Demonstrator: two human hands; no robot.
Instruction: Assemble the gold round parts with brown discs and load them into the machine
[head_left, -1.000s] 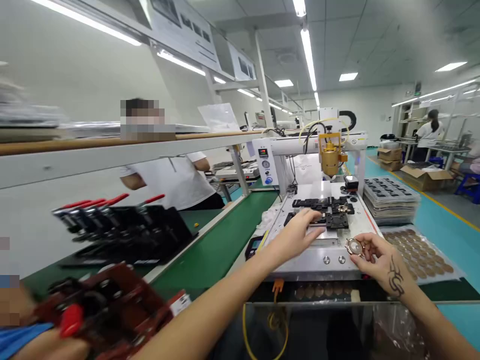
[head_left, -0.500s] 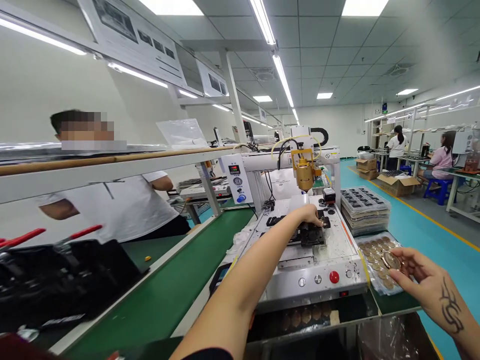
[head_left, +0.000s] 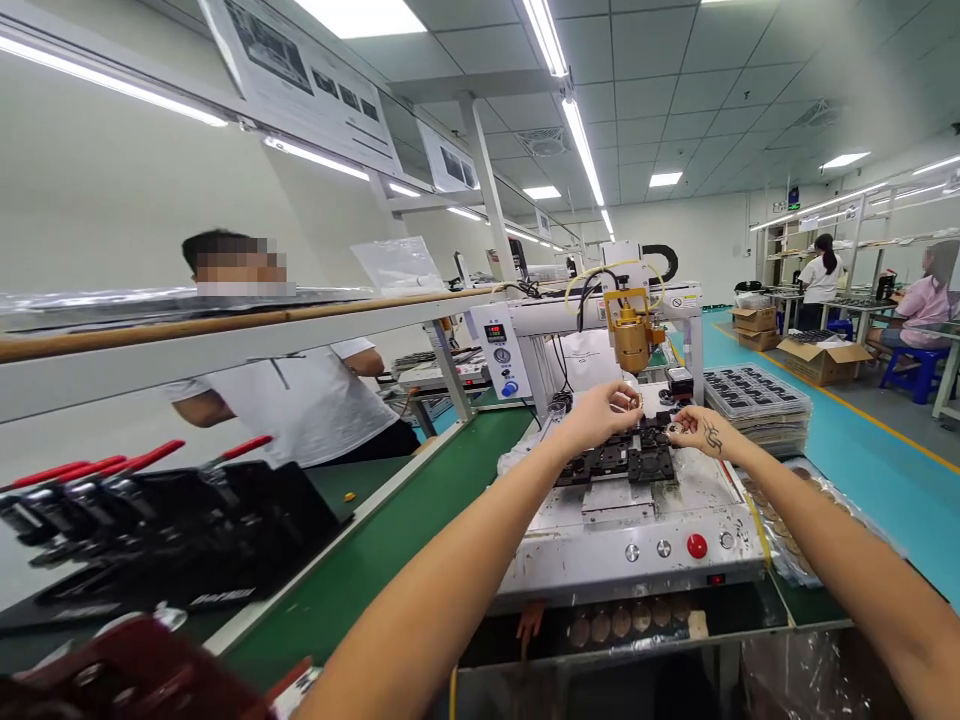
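While a white gantry machine (head_left: 555,565) fills the middle of the workspace, a stack of clear trays (head_left: 757,398) with black inserts stands just beyond its right side. A black fixture (head_left: 649,464) lies on the machine's bed, with a gold cylindrical head (head_left: 631,346) hanging above and behind it. The left hand (head_left: 598,417) is over the rear of the fixture, its thumb and fingers pinching a gold-rimmed watch case (head_left: 635,402) — held up, clear of the bed. The right hand (head_left: 702,432) reaches the fixture's right end, fingertips on a small round watch part (head_left: 672,428) — whether they grip it or merely press it there, I cannot tell
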